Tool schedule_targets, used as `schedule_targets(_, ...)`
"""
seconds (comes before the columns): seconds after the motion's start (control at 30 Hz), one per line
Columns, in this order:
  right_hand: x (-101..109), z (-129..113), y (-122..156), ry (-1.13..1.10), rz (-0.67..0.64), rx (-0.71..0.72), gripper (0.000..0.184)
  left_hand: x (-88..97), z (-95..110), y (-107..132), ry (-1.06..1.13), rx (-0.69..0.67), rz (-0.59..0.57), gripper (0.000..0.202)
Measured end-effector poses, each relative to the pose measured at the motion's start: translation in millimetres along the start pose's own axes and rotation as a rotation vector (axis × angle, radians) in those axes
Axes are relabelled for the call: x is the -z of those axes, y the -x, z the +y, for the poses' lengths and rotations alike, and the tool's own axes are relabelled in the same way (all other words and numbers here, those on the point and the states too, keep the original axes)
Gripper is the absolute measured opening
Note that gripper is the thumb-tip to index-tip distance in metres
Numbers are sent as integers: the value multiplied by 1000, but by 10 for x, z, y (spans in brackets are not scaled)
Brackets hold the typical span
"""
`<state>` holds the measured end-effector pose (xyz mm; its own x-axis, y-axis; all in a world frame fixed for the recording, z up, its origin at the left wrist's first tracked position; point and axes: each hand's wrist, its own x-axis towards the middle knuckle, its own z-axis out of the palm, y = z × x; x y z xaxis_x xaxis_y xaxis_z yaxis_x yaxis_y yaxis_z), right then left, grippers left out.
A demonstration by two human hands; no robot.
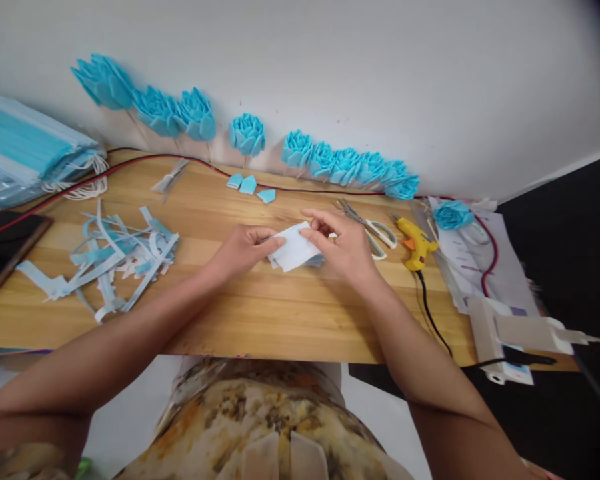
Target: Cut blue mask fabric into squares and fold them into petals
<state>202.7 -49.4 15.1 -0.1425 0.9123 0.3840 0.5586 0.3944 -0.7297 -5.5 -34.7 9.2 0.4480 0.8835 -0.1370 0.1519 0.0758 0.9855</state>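
Note:
A small white cloth-like piece is held over the middle of the table, with some pale blue material showing beneath its edge. My left hand pinches its left side between thumb and fingers. On the opposite side, my right hand grips the upper right edge, thumb on top. Just beyond the right hand lie scissors with white handles, partly covered by it. Three small blue petal-shaped pieces rest on the wood farther back.
Blue flowers on thin stems line the wall; another flower lies right. A yellow glue gun and power strip are at right. Cut scraps, a phone and stacked face masks sit left. A red-black cable runs behind.

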Motion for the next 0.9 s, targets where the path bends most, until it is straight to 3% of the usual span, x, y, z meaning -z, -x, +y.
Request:
schedule_targets(0.2,156,25,-34,-70,44,-74,21,35,-76,-42,214,45,10,30)
schedule_targets(0.33,253,-75,-28,-313,-106,-161,19,25,-101,-50,315,59,-1,35)
schedule_targets(0.43,189,-133,8,-345,-188,-177,21,8,-96,-41,320,88,-42,35)
schedule_targets(0.63,-9,-86,33,-198,-66,-177,16,-5,-120,-31,365,101,-103,36)
schedule_targets(0.9,-64,-36,37,-179,-25,-191,18,-12,-60,-16,272,87,-96,40)
